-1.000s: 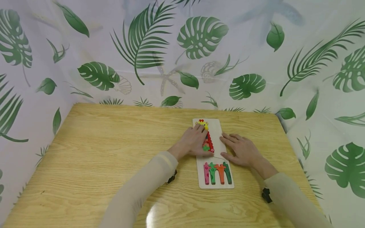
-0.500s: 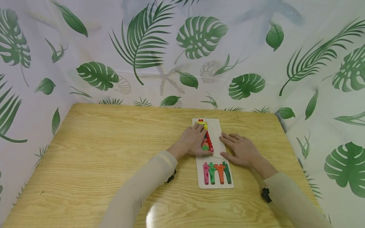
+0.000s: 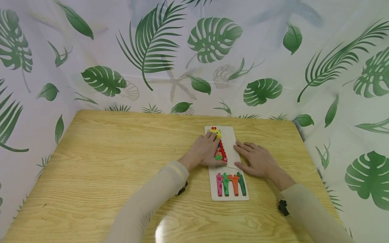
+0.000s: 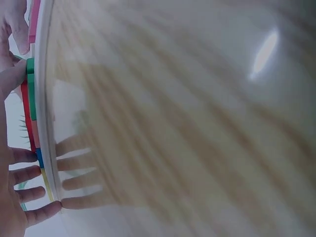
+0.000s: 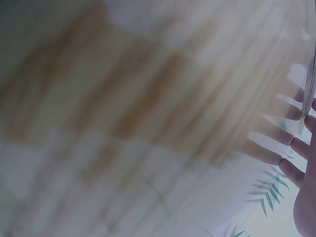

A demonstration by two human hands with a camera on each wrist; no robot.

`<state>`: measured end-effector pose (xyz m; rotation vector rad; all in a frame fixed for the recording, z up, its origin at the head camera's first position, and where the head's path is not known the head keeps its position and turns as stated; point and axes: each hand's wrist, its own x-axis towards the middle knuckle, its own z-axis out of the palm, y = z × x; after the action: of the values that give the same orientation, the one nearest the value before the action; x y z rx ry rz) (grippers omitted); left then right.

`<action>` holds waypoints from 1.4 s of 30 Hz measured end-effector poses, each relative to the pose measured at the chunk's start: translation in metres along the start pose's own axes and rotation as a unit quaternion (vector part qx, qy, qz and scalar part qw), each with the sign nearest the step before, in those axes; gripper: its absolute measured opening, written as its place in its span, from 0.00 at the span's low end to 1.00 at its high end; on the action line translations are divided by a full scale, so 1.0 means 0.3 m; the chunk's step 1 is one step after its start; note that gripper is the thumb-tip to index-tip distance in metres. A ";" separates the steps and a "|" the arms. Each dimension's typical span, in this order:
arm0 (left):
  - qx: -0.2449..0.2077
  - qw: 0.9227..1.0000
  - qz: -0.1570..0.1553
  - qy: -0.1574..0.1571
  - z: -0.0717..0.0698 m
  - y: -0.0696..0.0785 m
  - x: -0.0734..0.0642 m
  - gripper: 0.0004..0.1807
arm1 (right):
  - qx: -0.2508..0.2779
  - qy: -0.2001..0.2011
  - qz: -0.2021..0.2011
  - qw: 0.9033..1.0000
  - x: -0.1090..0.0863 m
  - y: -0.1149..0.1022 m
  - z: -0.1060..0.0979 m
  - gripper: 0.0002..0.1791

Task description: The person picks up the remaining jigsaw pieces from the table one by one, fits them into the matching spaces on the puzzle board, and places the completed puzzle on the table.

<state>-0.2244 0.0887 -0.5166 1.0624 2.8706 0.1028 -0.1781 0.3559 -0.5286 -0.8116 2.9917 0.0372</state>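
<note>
A pale puzzle board (image 3: pixel 228 138) lies lengthwise on the table. My left hand (image 3: pixel 205 150) rests over its upper left part, fingers spread across a giraffe's body pieces. Past the fingers show the yellow giraffe head (image 3: pixel 216 130) and a red strip (image 3: pixel 224 153); the rest of the body is partly hidden. In the left wrist view the thumb (image 4: pixel 14 78) is at the red and green pieces, and the fingertips reach the blue and yellow ones. My right hand (image 3: pixel 258 160) lies flat, its fingertips at the board's right edge (image 5: pixel 311 81). Below, pink (image 3: pixel 219 185), green, orange (image 3: pixel 235 185) and dark green leg pieces stand side by side.
The wood-grain table (image 3: pixel 121 162) extends widely to the left of the board. A white, leaf-printed cloth (image 3: pixel 170 44) hangs behind the table and at both sides. Dark wrist devices (image 3: pixel 284 207) sit under both sleeves.
</note>
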 end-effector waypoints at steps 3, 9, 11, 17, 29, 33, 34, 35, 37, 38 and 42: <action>-0.001 1.000 -0.007 -0.008 -0.007 0.006 -0.001 0.57 | -0.001 0.000 0.000 1.000 0.002 0.000 -0.002 0.43; 0.012 0.999 -0.021 -0.026 -0.012 0.013 -0.001 0.58 | -0.003 0.001 0.000 1.000 0.005 -0.004 0.000 0.43; 0.014 0.999 -0.024 -0.032 -0.011 0.013 -0.001 0.59 | -0.003 0.001 0.000 1.000 0.006 -0.005 0.003 0.43; 0.006 0.999 -0.023 -0.032 -0.003 0.009 0.001 0.59 | 0.000 0.004 0.000 1.000 0.007 -0.007 0.006 0.43; 0.009 0.999 -0.026 -0.040 -0.012 -0.015 -0.008 0.58 | 0.000 0.000 0.001 1.000 0.007 -0.004 0.001 0.43; 0.021 0.999 -0.025 -0.041 -0.021 -0.029 -0.018 0.58 | -0.001 -0.007 0.003 1.000 0.003 -0.003 -0.001 0.43; 0.022 0.999 -0.023 -0.039 -0.022 -0.033 -0.020 0.58 | 0.000 -0.007 0.003 1.000 0.002 -0.003 -0.002 0.43; 0.022 0.999 -0.022 -0.038 -0.023 -0.035 -0.022 0.57 | 0.001 -0.008 0.003 1.000 0.001 -0.004 -0.003 0.43; 0.023 0.999 -0.019 -0.033 -0.026 -0.041 -0.027 0.56 | 0.002 -0.008 0.003 1.000 0.001 -0.005 -0.006 0.43; 0.025 0.999 -0.017 -0.031 -0.029 -0.043 -0.029 0.55 | 0.003 -0.008 0.003 1.000 0.001 -0.005 -0.008 0.43; 0.031 0.999 -0.004 -0.029 -0.040 -0.051 -0.041 0.54 | 0.002 -0.007 0.002 1.000 0.003 -0.006 -0.012 0.43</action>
<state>-0.2263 0.0687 -0.5055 1.0450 2.8429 -0.0193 -0.1780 0.3539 -0.5250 -0.8025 2.9789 0.0363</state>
